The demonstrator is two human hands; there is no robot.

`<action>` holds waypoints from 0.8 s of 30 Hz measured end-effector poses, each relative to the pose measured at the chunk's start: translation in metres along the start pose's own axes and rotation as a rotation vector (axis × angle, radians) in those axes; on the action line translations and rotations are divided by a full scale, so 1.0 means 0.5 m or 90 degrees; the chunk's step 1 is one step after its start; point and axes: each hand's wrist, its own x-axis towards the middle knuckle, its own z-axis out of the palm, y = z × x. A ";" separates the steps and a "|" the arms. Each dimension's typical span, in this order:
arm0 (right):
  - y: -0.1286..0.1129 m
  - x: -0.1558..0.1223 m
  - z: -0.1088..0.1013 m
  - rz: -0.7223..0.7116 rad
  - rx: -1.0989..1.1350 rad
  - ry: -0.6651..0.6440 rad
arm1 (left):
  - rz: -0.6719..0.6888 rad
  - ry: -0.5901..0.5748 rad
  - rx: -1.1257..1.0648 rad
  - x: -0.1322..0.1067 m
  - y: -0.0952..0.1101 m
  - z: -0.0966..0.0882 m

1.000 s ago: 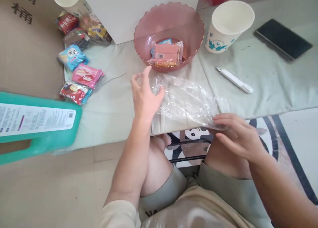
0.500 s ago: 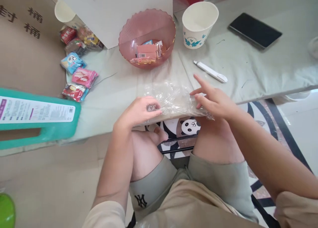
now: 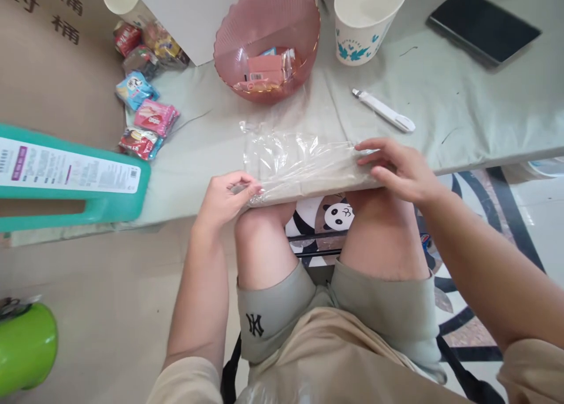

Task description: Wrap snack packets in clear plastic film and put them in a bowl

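A clear plastic bag [image 3: 304,157] lies spread along the front edge of the cloth-covered table, wrinkled and shiny. My left hand [image 3: 227,197] pinches its near left corner between thumb and forefinger. At the bag's right end rests my right hand [image 3: 394,166], with fingers apart and the fingertips touching the film. Just behind the bag stands a pink scalloped bowl [image 3: 233,37] with a gold rim, holding several wrapped snacks [image 3: 267,69]. A white box cutter [image 3: 383,110] lies beyond my right hand.
A patterned paper cup [image 3: 368,34] and a black phone [image 3: 483,25] are at the back right. Wrapped snacks [image 3: 155,117] lie in a heap at the left, near a teal jug [image 3: 118,201] and a cardboard box [image 3: 57,81]. A green bin [image 3: 29,348] stands on the floor.
The bag has been spread wider and flatter. My left hand has moved left to its corner and pinches it; my right hand has shifted slightly right. The view has tilted down.
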 end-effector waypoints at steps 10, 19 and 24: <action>-0.001 -0.004 0.033 -0.063 -0.159 0.059 | 0.051 0.162 -0.079 0.041 -0.053 0.030; -0.002 -0.008 0.034 -0.013 0.109 0.303 | 0.095 0.219 -0.222 0.017 -0.066 0.036; -0.039 0.016 0.077 0.059 0.178 0.437 | -0.032 0.250 -0.351 0.010 -0.033 0.066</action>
